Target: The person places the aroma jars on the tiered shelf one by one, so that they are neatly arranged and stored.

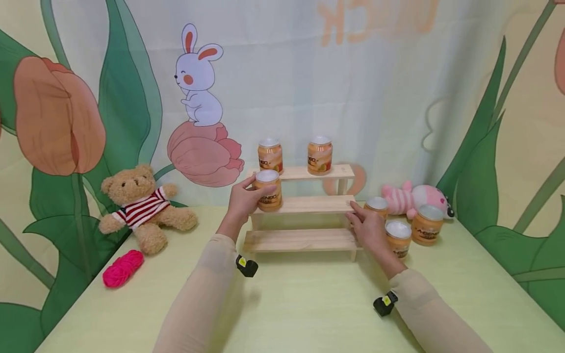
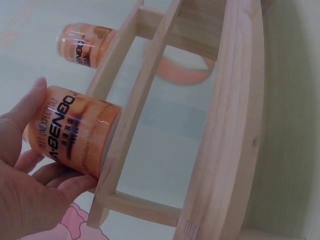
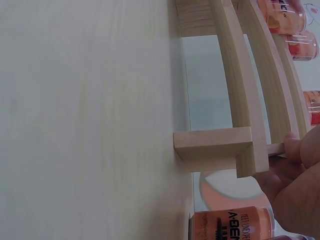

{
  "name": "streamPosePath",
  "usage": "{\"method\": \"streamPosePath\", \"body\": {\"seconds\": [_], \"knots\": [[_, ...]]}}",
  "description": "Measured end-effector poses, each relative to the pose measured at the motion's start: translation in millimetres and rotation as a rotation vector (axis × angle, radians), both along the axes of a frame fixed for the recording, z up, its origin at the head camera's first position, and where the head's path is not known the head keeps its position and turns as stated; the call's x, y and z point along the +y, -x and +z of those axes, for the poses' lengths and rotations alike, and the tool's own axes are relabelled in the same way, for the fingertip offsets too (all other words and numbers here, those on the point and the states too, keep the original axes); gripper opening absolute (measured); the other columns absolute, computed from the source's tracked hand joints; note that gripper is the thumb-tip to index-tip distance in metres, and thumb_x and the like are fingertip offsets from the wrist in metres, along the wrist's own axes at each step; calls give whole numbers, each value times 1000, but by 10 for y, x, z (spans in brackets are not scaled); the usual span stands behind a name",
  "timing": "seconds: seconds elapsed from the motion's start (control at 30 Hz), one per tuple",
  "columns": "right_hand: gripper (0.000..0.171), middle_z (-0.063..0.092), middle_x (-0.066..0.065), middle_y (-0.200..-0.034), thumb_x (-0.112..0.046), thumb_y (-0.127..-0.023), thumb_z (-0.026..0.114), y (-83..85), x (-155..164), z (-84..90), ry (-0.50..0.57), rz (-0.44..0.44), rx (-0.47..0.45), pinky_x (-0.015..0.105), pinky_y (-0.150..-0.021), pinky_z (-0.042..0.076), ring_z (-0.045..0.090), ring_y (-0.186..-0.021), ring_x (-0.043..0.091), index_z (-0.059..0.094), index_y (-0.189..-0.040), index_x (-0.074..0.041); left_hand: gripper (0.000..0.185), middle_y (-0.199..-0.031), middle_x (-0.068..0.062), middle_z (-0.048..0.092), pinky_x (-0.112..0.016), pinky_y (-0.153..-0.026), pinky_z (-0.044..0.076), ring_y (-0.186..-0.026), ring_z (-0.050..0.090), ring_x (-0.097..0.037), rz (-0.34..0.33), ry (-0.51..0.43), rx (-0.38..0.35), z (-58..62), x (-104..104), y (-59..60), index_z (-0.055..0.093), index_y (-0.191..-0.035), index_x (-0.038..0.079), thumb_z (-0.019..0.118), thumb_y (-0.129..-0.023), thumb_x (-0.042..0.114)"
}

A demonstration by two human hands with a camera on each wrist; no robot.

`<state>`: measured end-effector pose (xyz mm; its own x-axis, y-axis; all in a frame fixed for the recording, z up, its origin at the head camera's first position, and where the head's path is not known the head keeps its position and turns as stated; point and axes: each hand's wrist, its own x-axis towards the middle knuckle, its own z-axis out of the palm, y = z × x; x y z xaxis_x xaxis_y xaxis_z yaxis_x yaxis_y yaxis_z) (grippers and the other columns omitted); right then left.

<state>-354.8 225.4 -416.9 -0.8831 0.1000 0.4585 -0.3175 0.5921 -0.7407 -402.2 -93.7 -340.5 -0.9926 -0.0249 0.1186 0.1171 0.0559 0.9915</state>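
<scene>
A three-tier wooden shelf [image 1: 304, 205] stands mid-table. My left hand [image 1: 243, 198] grips an orange can [image 1: 268, 190] that stands at the left end of the middle tier. In the left wrist view the fingers [image 2: 30, 195] curl round this can [image 2: 75, 130] against the shelf board [image 2: 230, 125]. My right hand [image 1: 365, 221] touches the right end of the middle tier with fairly straight fingers. The right wrist view shows a fingertip [image 3: 292, 146] against the shelf [image 3: 235, 145]. Two more cans [image 1: 270, 156] [image 1: 320, 155] stand on the top tier.
Three orange cans [image 1: 376, 206] [image 1: 398, 238] [image 1: 426, 224] stand on the table right of the shelf, close to my right hand. A pink plush [image 1: 419, 197] lies behind them. A teddy bear [image 1: 141, 208] and pink yarn [image 1: 123, 268] sit at the left.
</scene>
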Motion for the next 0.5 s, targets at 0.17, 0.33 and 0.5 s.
{"method": "streamPosePath", "body": {"seconds": [0.17, 0.33, 0.5], "knots": [[44, 72, 21, -104, -18, -99, 65, 5, -15, -16, -13, -17, 13, 18, -50, 49, 69, -65, 25, 57, -140, -3, 84, -136, -14, 60, -44, -100, 49, -124, 57, -28, 11, 17, 16, -31, -2, -13, 49, -150, 16, 88, -78, 34], [44, 72, 21, -105, -18, -100, 64, 2, -5, -15, -17, -18, 14, 18, -51, 50, 68, -66, 24, 56, -140, -3, 86, -136, -13, 60, -44, -102, 47, -124, 57, -26, -5, 31, 29, -64, -15, -38, 45, -153, 20, 87, -79, 35], [44, 72, 21, -105, -17, -100, 64, 4, -5, -13, -7, -12, 9, 18, -52, 51, 70, -68, 26, 56, -140, -3, 90, -139, -13, 59, -43, -106, 44, -127, 56, -24, -17, 27, 65, -49, -44, -87, 39, -155, 17, 86, -80, 35]]}}
